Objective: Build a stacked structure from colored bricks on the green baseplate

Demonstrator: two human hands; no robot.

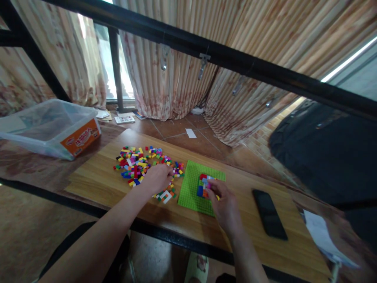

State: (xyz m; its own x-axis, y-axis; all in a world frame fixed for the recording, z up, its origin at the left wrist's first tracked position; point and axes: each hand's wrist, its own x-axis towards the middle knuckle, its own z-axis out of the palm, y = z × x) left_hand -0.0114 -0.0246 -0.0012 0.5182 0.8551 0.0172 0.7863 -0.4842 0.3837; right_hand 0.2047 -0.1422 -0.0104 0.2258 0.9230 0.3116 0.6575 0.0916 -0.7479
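Observation:
A loose pile of small multicoloured toy bricks point(135, 163) is spread over the wooden board. My left hand point(159, 177) reaches into the pile's right side, fingers curled together and pointing down; whatever they pinch is hidden. To the right lies a green studded baseplate point(188, 188), with a low block of joined red, blue, white and other bricks point(200, 191) on it. Over that block, my right hand point(226, 204) pinches a small pink brick point(209, 185) between thumb and fingers. The hand covers the block's right side, and I cannot tell whether the pink brick is pressed on.
A black phone point(269, 214) lies right of the baseplate, and white paper point(321, 232) lies beyond it. At far left stands a clear plastic bin point(53, 125) with an orange label. A black metal bar point(188, 41) crosses above the table, before curtains.

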